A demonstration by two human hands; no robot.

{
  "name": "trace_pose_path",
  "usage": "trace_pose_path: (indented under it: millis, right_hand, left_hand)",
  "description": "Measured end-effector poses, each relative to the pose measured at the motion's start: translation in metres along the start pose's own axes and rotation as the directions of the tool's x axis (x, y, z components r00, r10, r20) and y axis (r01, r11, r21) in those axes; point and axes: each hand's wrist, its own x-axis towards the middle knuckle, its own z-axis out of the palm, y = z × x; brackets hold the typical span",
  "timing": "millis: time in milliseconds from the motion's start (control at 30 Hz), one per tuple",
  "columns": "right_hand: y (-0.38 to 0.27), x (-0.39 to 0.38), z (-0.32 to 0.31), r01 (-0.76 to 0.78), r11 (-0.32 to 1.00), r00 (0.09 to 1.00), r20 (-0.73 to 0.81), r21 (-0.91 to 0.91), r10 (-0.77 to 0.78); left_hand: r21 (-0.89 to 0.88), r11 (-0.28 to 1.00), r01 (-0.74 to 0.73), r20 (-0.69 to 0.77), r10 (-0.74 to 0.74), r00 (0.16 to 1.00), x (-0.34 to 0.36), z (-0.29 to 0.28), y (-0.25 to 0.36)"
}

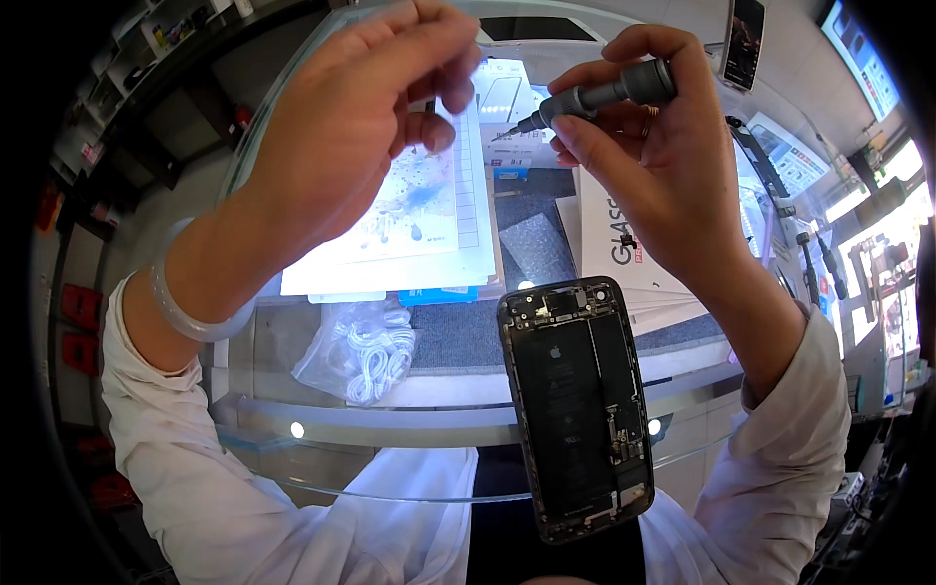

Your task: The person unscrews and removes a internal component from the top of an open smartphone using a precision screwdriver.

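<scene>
My right hand (678,175) grips a grey precision screwdriver (597,96) between thumb and fingers, its thin tip pointing left and slightly down. Raised at the upper left, my left hand (341,127) is loosely curled, with a gap between thumb and fingers; nothing shows in it. A white bangle circles that wrist. Below both hands, an opened smartphone (570,419) lies at the near edge of the glass counter, its black battery and inner parts exposed. Neither hand touches it.
Printed sheets (468,234) lie under my left hand. A bag of white cables (366,351) is nearer, left of the phone. White flat boxes (604,244) sit below my right hand, beside a clear plastic sleeve (536,249). A lit phone (744,44) stands at the far right.
</scene>
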Motion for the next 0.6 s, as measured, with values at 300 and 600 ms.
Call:
trace_pose_path:
  millis: [300, 600]
  right_hand:
    - [0.002, 0.008, -0.002, -0.009, 1.0, 1.0, 0.015, 0.018, 0.009]
    - [-0.009, 0.013, -0.008, -0.031, 0.997, 1.0, -0.01, -0.065, 0.03]
  left_hand:
    - [-0.055, 0.995, -0.082, 0.093, 0.087, 0.992, 0.017, -0.027, -0.006]
    - [0.702, 0.655, -0.28, 0.237, 0.157, 0.959, 0.016, -0.014, -0.011]
